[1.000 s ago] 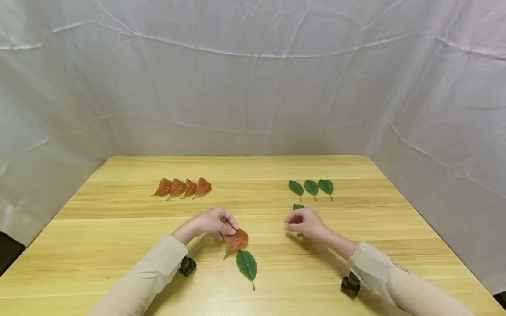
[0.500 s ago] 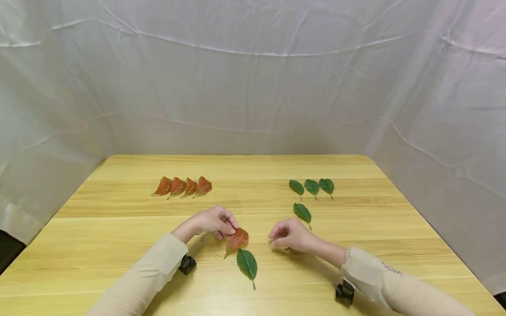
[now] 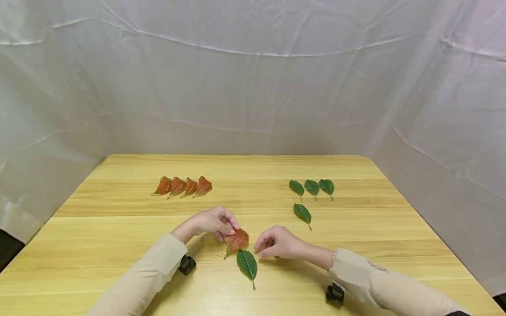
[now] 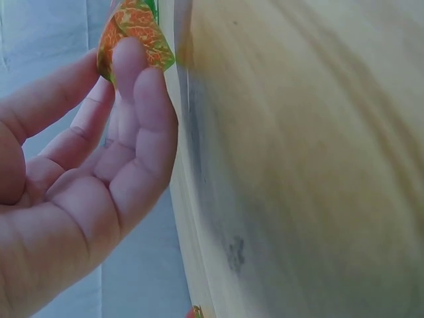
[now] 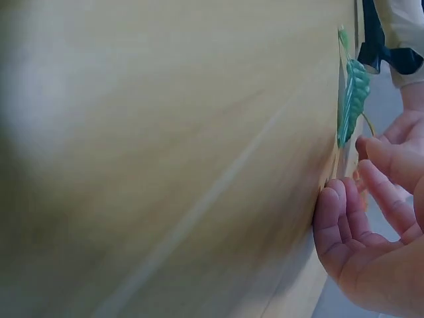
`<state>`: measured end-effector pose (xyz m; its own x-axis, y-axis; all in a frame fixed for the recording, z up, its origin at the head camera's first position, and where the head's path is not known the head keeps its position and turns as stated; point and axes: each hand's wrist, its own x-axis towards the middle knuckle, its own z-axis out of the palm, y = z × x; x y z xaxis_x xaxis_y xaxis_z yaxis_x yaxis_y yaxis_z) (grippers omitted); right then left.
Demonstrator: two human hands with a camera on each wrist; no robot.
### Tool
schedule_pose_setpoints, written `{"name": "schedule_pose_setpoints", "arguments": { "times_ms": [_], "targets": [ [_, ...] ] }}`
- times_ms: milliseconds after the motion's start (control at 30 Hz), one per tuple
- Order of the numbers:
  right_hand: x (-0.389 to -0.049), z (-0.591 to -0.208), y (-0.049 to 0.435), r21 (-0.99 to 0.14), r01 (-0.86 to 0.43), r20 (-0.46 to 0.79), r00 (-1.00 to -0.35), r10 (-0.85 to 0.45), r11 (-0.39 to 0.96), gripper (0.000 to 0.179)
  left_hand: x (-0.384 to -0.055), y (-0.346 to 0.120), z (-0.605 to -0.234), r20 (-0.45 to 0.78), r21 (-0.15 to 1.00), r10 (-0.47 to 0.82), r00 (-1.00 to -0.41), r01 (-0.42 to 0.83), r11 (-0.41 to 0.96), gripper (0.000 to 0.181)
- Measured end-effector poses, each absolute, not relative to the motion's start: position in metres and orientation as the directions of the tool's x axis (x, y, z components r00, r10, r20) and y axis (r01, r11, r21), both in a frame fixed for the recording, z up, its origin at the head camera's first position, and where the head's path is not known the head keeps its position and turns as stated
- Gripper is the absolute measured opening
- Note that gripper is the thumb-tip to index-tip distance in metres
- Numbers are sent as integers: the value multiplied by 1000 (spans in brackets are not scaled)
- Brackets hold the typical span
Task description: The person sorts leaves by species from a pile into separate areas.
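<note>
My left hand (image 3: 213, 222) pinches a red leaf (image 3: 238, 240) by its upper edge, between thumb and fingers. In the left wrist view the leaf's orange-red, veined face (image 4: 140, 33) shows beyond the fingertips. Just below it on the table lies a green toothed leaf (image 3: 247, 264), stem toward me. My right hand (image 3: 279, 242) is to the right of that green leaf, fingers loosely bent and holding nothing. In the right wrist view its fingertips are low over the wood, close to the green leaf (image 5: 354, 99).
Several red leaves (image 3: 178, 187) lie in a row at the back left of the wooden table (image 3: 118, 245). Three green leaves (image 3: 311, 187) form a row at the back right, with a single green leaf (image 3: 302, 213) in front. A pale cloth (image 3: 253, 87) hangs behind.
My right hand has left the single green leaf at the right, uncovering it, and moved left and toward me to beside the middle green leaf. My left hand stays on the red leaf.
</note>
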<state>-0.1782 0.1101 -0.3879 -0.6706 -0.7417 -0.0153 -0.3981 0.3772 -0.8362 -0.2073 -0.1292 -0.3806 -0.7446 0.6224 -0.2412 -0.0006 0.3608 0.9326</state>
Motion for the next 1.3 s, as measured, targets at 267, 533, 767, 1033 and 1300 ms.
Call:
{"name": "schedule_pose_setpoints", "arguments": {
  "times_ms": [267,533,767,1033,1300],
  "targets": [
    [-177,-390,102,-830,-427,-4,-640,-768,360,11,-209,-133,-380,-219,950,627,-747,-16,313,13],
    [-177,-391,96,-789,-447,-52,-635,-770,422,12,-209,-140,-372,-179,952,609,-773,21,307,14],
    [-177,-389,93,-744,-495,-71,-609,-790,448,10,-210,-148,-367,-153,944,584,-797,57,324,15],
    [-174,-383,89,-697,-536,-91,-594,-800,477,15,-214,-164,-363,-122,923,528,-840,100,372,17],
    [-171,-383,87,-659,-531,-103,-637,-764,532,18,-214,-180,-353,-115,926,482,-868,83,369,19]
  ]
}}
